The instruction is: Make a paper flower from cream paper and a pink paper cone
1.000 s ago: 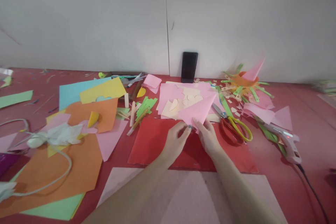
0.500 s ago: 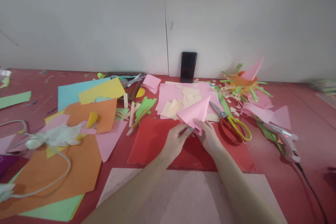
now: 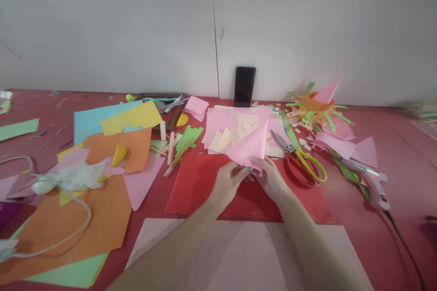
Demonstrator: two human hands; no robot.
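Both hands meet over a red sheet (image 3: 201,186) in the middle of the work surface. My left hand (image 3: 228,184) and my right hand (image 3: 271,177) pinch the near corner of a pink paper piece (image 3: 249,148), which is curled into a cone shape with its wide end pointing away from me. Fingers of both hands are closed on that paper. Behind it lie pink and cream sheets with heart-shaped cut-outs (image 3: 239,129).
Scissors with yellow and red handles (image 3: 302,161) lie right of my hands, a glue gun (image 3: 370,182) with its cord farther right. Orange, yellow, blue and green sheets (image 3: 112,145) cover the left. A black phone (image 3: 245,80) leans on the wall. Green strips and scraps (image 3: 316,109) lie back right.
The pink paper went from a flatter triangle lying on the sheets to a rolled cone raised between my fingers. My hands stayed nearly in place.
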